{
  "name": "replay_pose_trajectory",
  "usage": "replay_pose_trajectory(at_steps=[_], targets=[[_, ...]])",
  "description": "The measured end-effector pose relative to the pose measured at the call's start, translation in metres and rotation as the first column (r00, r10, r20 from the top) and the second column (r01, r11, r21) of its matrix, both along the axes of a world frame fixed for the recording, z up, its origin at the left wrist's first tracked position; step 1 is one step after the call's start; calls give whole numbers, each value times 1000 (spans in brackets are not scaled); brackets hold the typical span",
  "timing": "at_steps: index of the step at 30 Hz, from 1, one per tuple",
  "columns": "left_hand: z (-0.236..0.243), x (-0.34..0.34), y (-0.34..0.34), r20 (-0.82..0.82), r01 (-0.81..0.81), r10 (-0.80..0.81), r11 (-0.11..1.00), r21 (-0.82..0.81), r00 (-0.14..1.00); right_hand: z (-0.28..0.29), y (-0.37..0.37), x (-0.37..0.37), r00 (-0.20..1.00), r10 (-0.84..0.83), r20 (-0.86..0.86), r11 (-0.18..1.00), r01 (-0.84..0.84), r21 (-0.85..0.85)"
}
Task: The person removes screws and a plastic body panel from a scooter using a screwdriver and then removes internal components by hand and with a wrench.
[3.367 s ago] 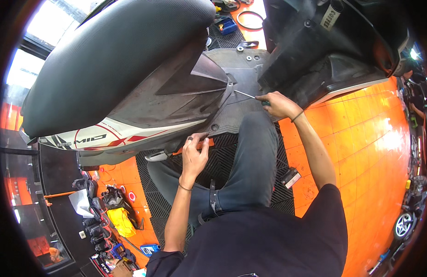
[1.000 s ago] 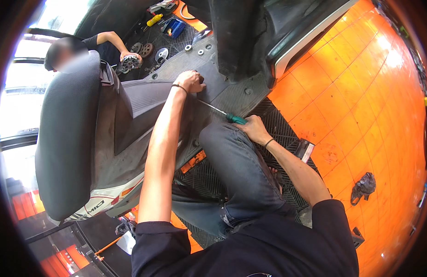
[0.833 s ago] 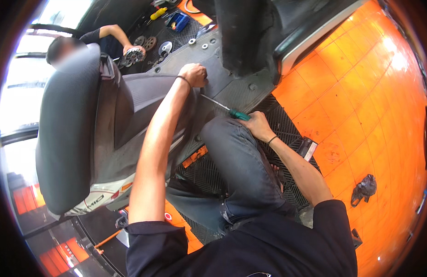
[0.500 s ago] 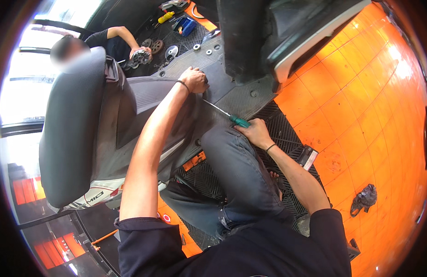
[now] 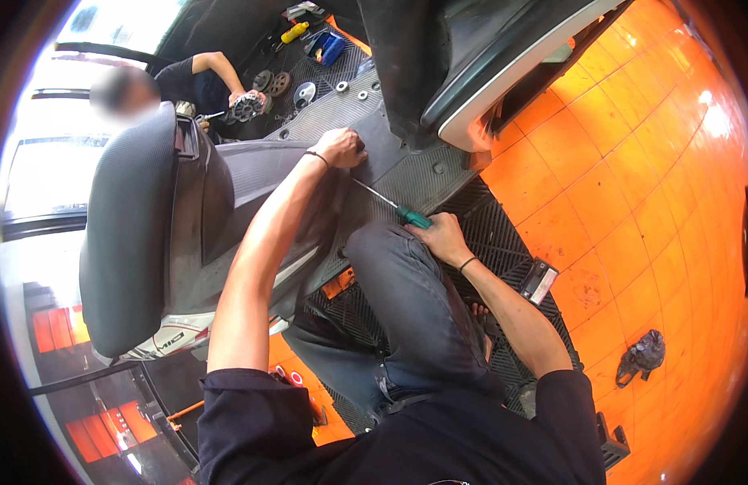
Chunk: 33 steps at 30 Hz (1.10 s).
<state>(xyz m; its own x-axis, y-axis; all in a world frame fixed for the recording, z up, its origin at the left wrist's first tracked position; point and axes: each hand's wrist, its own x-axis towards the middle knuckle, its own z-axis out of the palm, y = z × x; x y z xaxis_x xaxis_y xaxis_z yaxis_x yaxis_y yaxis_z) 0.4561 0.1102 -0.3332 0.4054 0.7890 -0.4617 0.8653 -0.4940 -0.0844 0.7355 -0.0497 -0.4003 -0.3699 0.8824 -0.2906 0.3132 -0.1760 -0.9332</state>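
Observation:
My right hand (image 5: 440, 238) is wrapped round the green handle of a screwdriver (image 5: 413, 217), just past my raised knee. Its thin shaft slants up and left, and the tip meets the lower side of the scooter's grey body panel (image 5: 265, 166). My left hand (image 5: 342, 148) is closed with curled fingers at the front end of that panel, above the tip. What those fingers hold, if anything, is hidden. The scooter's ribbed footboard (image 5: 402, 182) spreads right of my left hand.
The scooter's black seat (image 5: 127, 234) stands at left. Beyond it a co-worker's hand (image 5: 249, 105) holds a round metal part. A yellow bottle (image 5: 295, 32), a blue container (image 5: 325, 50) and washers (image 5: 342, 86) lie far off. A box (image 5: 539, 280) and a black bag (image 5: 642, 357) lie right.
The view has shifted slightly. My right hand keeps its grip on the screwdriver, and my left hand stays at the panel. The scooter's front part shows further left in view.

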Motion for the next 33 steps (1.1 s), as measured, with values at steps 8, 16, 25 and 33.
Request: replay_pose_trajectory(at_steps=[8, 16, 25, 33], targets=[[34, 22, -10, -61, 42, -41, 999, 18, 997, 4, 4, 4, 998, 13, 54, 1000, -13, 10], [-7, -18, 3, 59, 145, -139, 984, -107, 989, 5, 0, 1, 1000, 11, -4, 999, -11, -32], [-11, -1, 7, 42, 14, -11, 998, -62, 999, -1, -3, 1, 1000, -14, -21, 1000, 15, 19], [-32, -16, 8, 37, 163, -171, 974, 154, 985, 0, 1, -1, 1000, 4, 11, 1000, -4, 3]])
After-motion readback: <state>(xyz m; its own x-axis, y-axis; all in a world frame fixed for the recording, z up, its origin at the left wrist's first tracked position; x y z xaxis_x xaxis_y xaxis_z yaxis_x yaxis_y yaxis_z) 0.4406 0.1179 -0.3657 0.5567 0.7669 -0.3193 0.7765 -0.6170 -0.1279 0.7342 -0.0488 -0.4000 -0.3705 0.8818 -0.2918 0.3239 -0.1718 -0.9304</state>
